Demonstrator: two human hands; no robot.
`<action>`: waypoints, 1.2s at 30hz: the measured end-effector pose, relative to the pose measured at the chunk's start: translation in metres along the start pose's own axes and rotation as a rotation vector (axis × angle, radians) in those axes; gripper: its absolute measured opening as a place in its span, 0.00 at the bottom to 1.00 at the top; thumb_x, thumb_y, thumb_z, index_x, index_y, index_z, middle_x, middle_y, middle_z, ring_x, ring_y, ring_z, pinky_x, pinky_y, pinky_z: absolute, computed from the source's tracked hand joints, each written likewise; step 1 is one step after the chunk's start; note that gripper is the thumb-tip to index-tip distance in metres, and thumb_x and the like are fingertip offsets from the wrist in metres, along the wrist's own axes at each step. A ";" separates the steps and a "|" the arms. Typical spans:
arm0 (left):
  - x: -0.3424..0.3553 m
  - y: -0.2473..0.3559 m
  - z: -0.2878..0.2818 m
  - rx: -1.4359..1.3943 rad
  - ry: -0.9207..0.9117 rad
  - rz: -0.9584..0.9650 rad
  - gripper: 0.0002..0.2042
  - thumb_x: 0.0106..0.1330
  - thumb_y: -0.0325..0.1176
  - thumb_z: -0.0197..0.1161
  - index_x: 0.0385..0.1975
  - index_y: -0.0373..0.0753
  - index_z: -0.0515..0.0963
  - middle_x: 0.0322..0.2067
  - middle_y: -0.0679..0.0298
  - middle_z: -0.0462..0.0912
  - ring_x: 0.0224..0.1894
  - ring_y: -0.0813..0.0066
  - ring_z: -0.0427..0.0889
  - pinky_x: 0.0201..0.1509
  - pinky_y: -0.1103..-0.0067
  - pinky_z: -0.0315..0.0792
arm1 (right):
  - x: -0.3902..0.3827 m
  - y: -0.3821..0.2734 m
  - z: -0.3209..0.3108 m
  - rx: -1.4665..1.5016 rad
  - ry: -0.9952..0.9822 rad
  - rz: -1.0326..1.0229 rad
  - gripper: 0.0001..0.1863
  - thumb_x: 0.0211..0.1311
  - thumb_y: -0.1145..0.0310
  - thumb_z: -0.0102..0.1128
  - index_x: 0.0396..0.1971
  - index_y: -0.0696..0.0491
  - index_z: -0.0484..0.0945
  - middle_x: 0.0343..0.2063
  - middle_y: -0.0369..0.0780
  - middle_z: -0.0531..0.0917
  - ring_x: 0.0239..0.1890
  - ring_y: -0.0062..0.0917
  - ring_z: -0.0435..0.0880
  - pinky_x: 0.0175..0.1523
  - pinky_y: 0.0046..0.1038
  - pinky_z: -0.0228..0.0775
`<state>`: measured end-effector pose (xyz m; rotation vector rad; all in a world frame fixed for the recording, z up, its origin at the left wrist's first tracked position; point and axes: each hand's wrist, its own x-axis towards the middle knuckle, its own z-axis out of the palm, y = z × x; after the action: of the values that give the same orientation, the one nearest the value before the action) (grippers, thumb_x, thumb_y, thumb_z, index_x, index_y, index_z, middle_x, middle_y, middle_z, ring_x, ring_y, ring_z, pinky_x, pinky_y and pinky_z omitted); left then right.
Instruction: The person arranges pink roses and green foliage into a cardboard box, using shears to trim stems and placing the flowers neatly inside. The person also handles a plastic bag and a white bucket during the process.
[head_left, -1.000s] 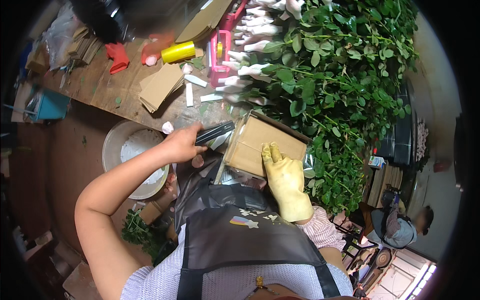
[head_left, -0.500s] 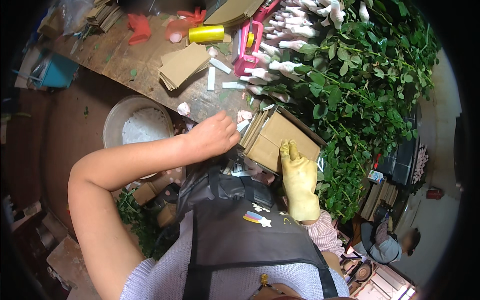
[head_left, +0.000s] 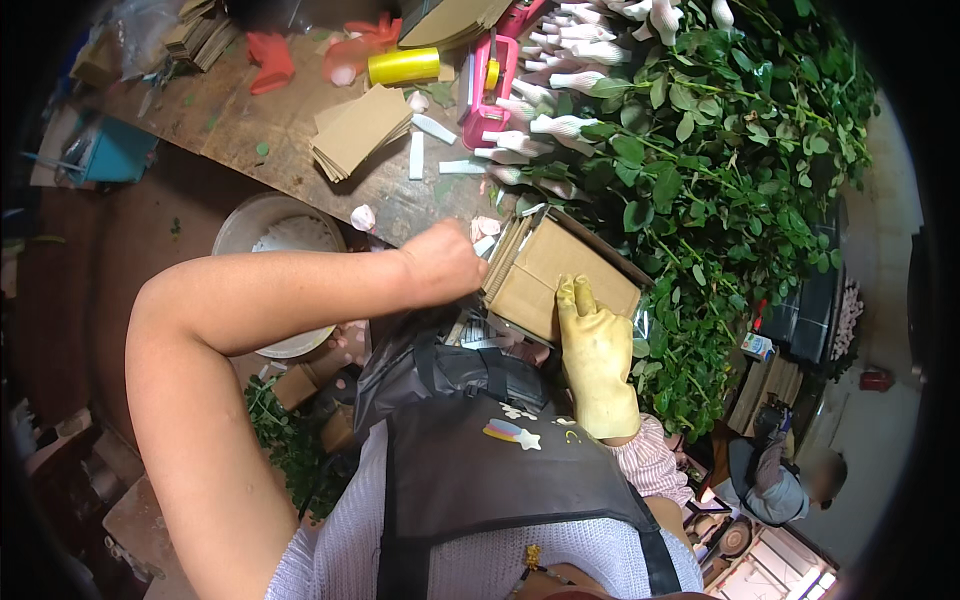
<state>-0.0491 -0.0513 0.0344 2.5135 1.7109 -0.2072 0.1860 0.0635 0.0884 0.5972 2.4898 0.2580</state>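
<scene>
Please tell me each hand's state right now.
Left hand: curled; cannot tell if holding anything.
Right hand: two fingers extended on the cardboard; grip unclear.

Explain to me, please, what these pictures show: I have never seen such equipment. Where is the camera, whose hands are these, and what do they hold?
There is no robot here, only a person working by hand. All the pictures come from one wide camera worn on the head and looking down, so straight edges bend near the rim.

The bare left hand is closed beside the left edge of a cardboard bundle; I cannot see whether it holds anything. The right hand, in a yellow glove, rests its fingertips on the cardboard.

On the wooden table lie a stack of cardboard sheets, a yellow roll and white strips. To the right is a large heap of leafy stems.
</scene>
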 end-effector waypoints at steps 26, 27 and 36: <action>0.079 -0.102 0.040 -0.007 0.310 -0.022 0.08 0.58 0.34 0.61 0.36 0.44 0.77 0.24 0.62 0.80 0.32 0.57 0.84 0.41 0.61 0.78 | -0.004 0.005 0.009 0.061 0.266 -0.048 0.30 0.55 0.75 0.60 0.63 0.53 0.75 0.59 0.48 0.81 0.33 0.38 0.90 0.35 0.39 0.83; 0.076 -0.102 0.043 -0.053 0.297 -0.071 0.09 0.57 0.34 0.61 0.38 0.44 0.77 0.24 0.61 0.80 0.30 0.56 0.85 0.37 0.60 0.78 | -0.003 0.005 0.010 0.079 0.282 -0.060 0.30 0.55 0.75 0.60 0.62 0.53 0.75 0.59 0.48 0.81 0.33 0.38 0.90 0.35 0.39 0.83; 0.007 -0.048 0.053 -0.142 0.443 -0.435 0.22 0.46 0.23 0.67 0.45 0.39 0.76 0.36 0.57 0.76 0.45 0.52 0.77 0.55 0.60 0.68 | -0.027 0.032 0.004 0.726 0.661 -0.138 0.19 0.57 0.70 0.70 0.50 0.56 0.82 0.50 0.46 0.85 0.39 0.39 0.88 0.43 0.38 0.82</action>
<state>-0.0946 -0.0353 -0.0190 2.1648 2.3254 0.4631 0.2196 0.0790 0.1076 0.6859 3.2483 -0.6354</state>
